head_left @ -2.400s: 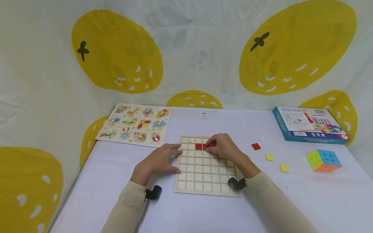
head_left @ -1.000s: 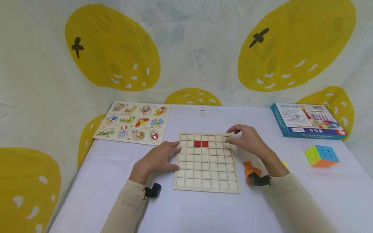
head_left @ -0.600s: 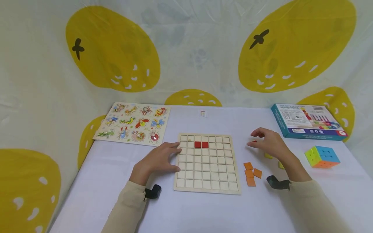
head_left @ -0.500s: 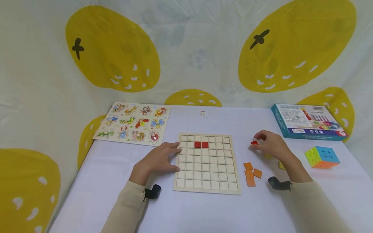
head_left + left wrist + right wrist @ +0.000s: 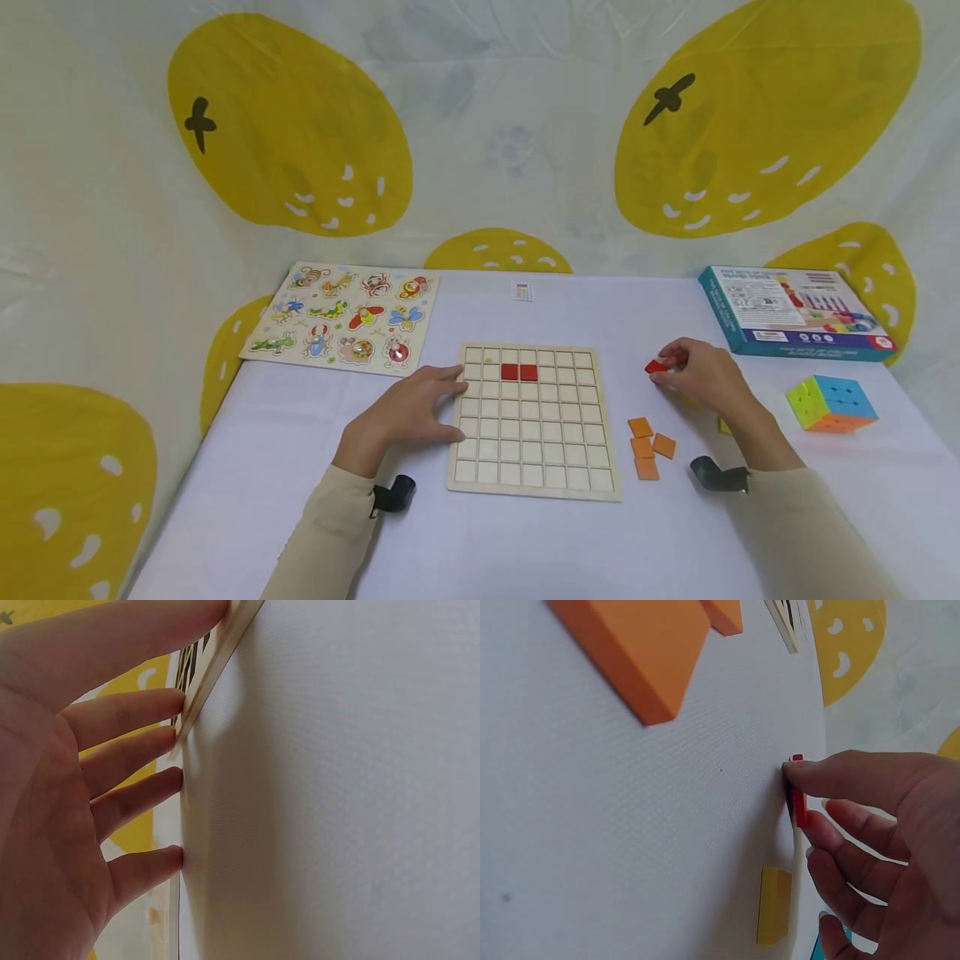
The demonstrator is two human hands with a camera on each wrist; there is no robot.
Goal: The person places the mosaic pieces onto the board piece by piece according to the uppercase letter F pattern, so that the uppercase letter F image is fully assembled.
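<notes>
My right hand [image 5: 705, 377] pinches a red square tile [image 5: 655, 367] between thumb and fingers, right of the wooden grid board [image 5: 540, 496]. In the right wrist view the red tile [image 5: 799, 796] stands on edge close over the white cloth, the thumb on its near side. My left hand [image 5: 408, 408] rests with spread, fairly straight fingers at the board's left edge; the left wrist view shows its fingertips right at the board's rim [image 5: 217, 667]. Two red tiles [image 5: 518, 372] lie side by side in the second row of the board. The other cells show bare wood.
Several orange tiles [image 5: 642, 448] lie right of the board; yellow tiles [image 5: 724, 426] are partly hidden under my right hand. Farther right are a puzzle cube [image 5: 832, 404] and a flat box [image 5: 798, 312]. An insect puzzle [image 5: 345, 317] lies back left, a small pattern card [image 5: 522, 291] at the back.
My right hand let go of the second red tile on the board, moved right to the loose red tile and now pinches it. The orange tiles came into sight. My left hand stayed at the board.
</notes>
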